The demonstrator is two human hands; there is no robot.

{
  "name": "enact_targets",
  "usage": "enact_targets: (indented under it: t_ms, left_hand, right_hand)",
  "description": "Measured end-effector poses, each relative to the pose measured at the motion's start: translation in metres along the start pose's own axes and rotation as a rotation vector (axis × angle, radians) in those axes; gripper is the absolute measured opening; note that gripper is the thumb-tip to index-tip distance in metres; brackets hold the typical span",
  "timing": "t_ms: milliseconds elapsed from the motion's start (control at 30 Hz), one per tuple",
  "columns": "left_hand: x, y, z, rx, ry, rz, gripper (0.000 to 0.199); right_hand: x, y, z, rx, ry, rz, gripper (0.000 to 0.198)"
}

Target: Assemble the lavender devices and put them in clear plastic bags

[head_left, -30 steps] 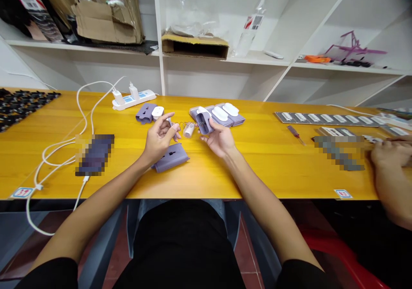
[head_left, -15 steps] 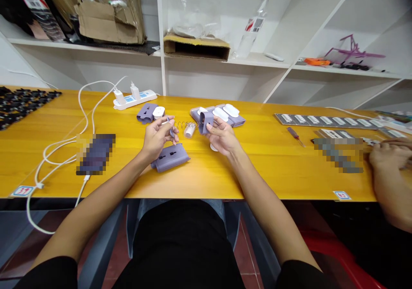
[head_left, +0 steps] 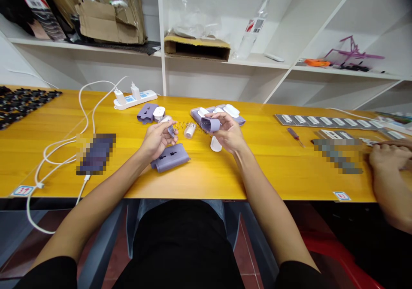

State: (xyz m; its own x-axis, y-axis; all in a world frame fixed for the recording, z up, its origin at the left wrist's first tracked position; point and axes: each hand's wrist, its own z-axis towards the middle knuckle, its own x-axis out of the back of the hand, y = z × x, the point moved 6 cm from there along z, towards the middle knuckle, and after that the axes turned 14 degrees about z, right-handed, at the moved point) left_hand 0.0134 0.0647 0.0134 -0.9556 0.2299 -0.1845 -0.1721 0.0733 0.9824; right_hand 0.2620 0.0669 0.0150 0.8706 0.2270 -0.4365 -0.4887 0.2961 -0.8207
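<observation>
Between the thumb and fingers of my left hand [head_left: 159, 139] is a small purple-grey part [head_left: 171, 131], its exact kind hard to make out. My right hand [head_left: 229, 133] grips a short purple sleeve-like housing [head_left: 210, 125], its open end turned toward me. Between the hands lie a small whitish cylinder [head_left: 189, 130] and thin coiled springs [head_left: 180, 126]. A white cone-shaped piece [head_left: 216, 144] stands below my right hand. Just under my left hand, a larger purple housing [head_left: 174, 158] with dark slots rests on the table.
Behind lie another purple housing [head_left: 147, 113], a white round-cornered part [head_left: 159, 112] and a purple tray [head_left: 240, 119] with white caps. A phone [head_left: 96, 153], cables and a power strip [head_left: 135, 99] are left. Right are a screwdriver [head_left: 295, 136], a parts strip [head_left: 325, 121] and another person's hand [head_left: 389, 156].
My right hand has turned the purple sleeve so its opening faces me, shifting slightly right. My left hand has rotated its small part. More of the white cone shows.
</observation>
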Motion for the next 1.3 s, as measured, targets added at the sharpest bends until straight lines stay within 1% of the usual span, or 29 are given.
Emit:
enact_targets:
  t_ms: [67, 233, 533, 733, 1000, 1167, 1300]
  left_hand:
    - [0.0, 0.0, 0.0, -0.003, -0.008, 0.005, 0.036]
    - [-0.002, 0.002, -0.002, -0.05, -0.007, 0.057, 0.042]
    - [-0.003, 0.005, -0.003, -0.12, -0.031, 0.093, 0.056]
    - [-0.004, 0.008, -0.004, -0.239, 0.012, 0.197, 0.062]
    - [-0.008, 0.012, -0.01, -0.402, 0.041, 0.338, 0.057]
    - [-0.009, 0.013, -0.012, -0.438, 0.051, 0.391, 0.055]
    - [-0.01, 0.013, -0.013, -0.46, 0.075, 0.418, 0.052]
  right_hand:
    - [-0.001, -0.001, -0.001, 0.003, 0.006, 0.0, 0.049]
    - [0.0, 0.0, -0.002, -0.028, 0.056, 0.025, 0.057]
    - [-0.005, -0.003, -0.005, -0.08, 0.061, 0.045, 0.049]
    - [-0.001, 0.0, -0.003, -0.109, 0.088, 0.032, 0.044]
    - [0.003, 0.004, -0.003, -0.149, 0.135, 0.073, 0.044]
    - [0.004, 0.005, -0.002, -0.143, 0.144, 0.064, 0.046]
    - [0.003, 0.005, -0.004, -0.12, 0.154, 0.004, 0.048]
